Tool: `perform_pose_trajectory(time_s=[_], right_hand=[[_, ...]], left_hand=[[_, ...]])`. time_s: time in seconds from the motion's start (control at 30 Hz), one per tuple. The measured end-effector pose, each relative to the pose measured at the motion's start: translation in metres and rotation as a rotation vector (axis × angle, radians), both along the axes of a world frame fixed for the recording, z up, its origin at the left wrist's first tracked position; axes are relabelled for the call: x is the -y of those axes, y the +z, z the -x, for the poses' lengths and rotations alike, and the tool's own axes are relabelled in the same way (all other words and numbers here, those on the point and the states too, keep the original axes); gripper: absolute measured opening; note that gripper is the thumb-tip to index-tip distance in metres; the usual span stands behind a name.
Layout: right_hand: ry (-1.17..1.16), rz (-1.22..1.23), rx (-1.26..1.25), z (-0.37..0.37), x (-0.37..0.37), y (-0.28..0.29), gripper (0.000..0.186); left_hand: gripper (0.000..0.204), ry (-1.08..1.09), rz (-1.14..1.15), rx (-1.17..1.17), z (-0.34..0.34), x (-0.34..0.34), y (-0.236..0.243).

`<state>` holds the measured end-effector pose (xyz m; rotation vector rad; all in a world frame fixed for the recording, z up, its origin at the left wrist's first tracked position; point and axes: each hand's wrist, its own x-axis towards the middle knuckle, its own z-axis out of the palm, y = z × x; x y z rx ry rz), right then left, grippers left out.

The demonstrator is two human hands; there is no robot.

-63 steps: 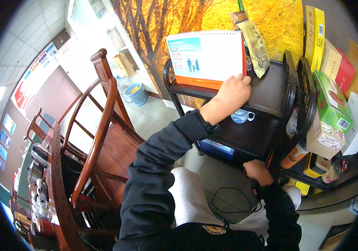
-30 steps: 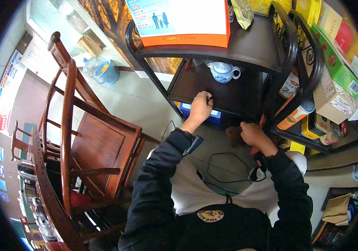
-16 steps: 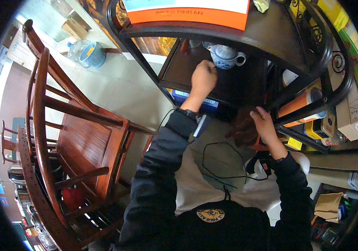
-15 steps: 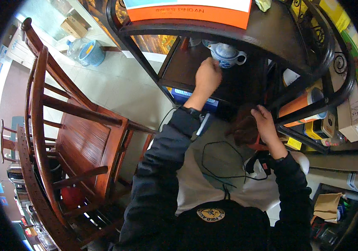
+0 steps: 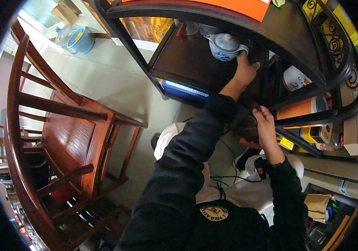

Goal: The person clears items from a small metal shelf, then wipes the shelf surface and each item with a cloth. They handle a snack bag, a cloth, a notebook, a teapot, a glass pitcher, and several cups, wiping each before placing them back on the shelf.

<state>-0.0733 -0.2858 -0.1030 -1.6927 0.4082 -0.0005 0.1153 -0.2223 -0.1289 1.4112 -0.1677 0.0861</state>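
Observation:
A blue-and-white porcelain teapot (image 5: 226,47), lid on, stands upright on the dark middle shelf (image 5: 183,58) of a rack, its spout to the left. My left hand (image 5: 245,72) reaches in under the top shelf, its fingers closed at the teapot's handle; the fingertips are partly hidden. Lower down and nearer to me, my right hand (image 5: 266,127) is closed at the edge of a dark reddish-brown thing (image 5: 246,129), whose kind I cannot make out in the shadow. Behind the teapot another blue-and-white piece (image 5: 208,29) partly shows.
The rack's top shelf (image 5: 287,33) overhangs my left hand. A blue box (image 5: 185,93) lies below the middle shelf. Canisters, one an orange tube (image 5: 300,109), stand at the right. A wooden armchair (image 5: 70,129) is at my left. A black cord (image 5: 246,180) crosses my lap.
My left hand has moved right, from in front of the teapot to its handle. My right hand stays beside the reddish-brown thing. The view has shifted somewhat.

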Motion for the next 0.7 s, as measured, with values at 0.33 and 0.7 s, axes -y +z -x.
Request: perform_pose_trajectory(time_s=[0.33,0.7], right_hand=[[0.012,-0.175,0.072,0.005,-0.01,0.014,0.018],[-0.022,-0.015,-0.009,0.002,-0.008,-0.005,0.056]], left_hand=[[0.05,-0.263,0.225,-0.311,0.011,-0.029,0.033],[0.018,-0.111,0.331,-0.498,0.045,-0.07,0.043]])
